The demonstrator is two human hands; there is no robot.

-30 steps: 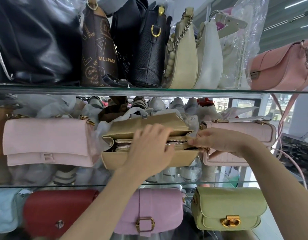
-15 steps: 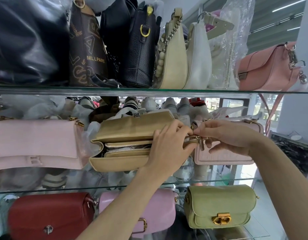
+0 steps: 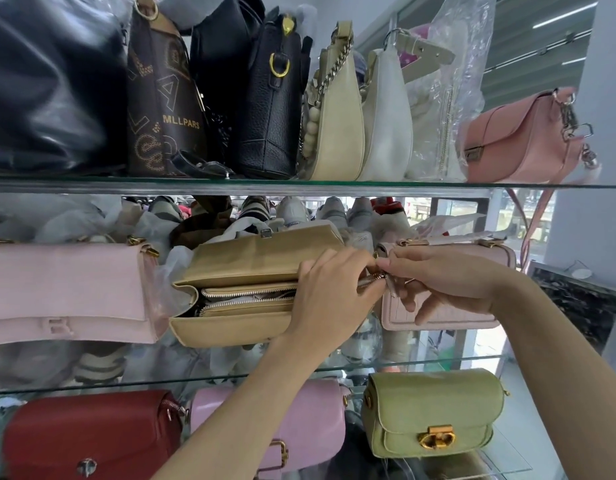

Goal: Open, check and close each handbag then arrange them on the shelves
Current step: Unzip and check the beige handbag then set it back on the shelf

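The left hand [image 3: 329, 296] grips the tan handbag [image 3: 251, 261] to steady it; its flap is lifted. The right hand [image 3: 438, 282] pinches the zipper pull [image 3: 381, 277] at the bag's right end.

Pretty clearly a shop selling bags: stacked glass shelves [image 3: 299, 186] crammed with handbags in every colour, like a brown MLLPARS-printed bag [image 3: 163, 98], some still in clear plastic wrap [image 3: 452, 81], rows of shoes [image 3: 296, 211] behind.

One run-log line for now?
tan leather flap handbag: zip open | left hand: steadies it | right hand: pinches zip pull
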